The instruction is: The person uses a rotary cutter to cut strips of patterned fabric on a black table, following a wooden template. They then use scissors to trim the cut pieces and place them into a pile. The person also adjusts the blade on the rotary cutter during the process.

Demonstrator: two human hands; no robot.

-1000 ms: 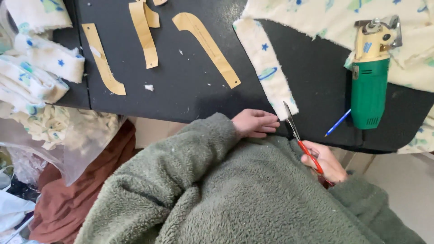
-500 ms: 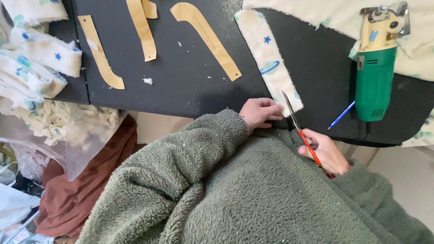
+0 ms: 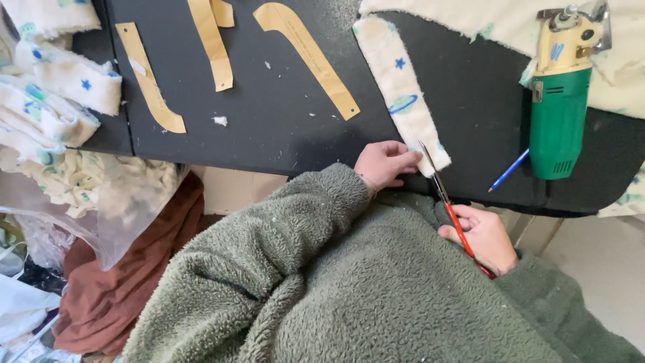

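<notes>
Red-handled scissors (image 3: 449, 205) sit in the right hand (image 3: 482, 238), whose fingers (image 3: 463, 216) are curled shut around the handles; the blades run up and to the left, their tip at the near end of the fleece strip (image 3: 404, 94). The left hand (image 3: 386, 163) lies just left of that tip, its fingers (image 3: 406, 161) held together and pressed on the strip's near end at the table (image 3: 282, 134) edge. The strip, cream with blue stars and a ringed planet, runs from the fingertips up and away across the black table, between the two hands at its lower end. Right of it lie a blue pen (image 3: 508, 170) and, just beyond, a green cutter (image 3: 561, 101) whose head rests on a larger cream fabric (image 3: 497, 23). Left of the strip lie tan paper patterns (image 3: 306, 57), well apart from the hands. Folded fleece pieces (image 3: 47, 87) pile at the far left edge. Both sleeves are green pile.
</notes>
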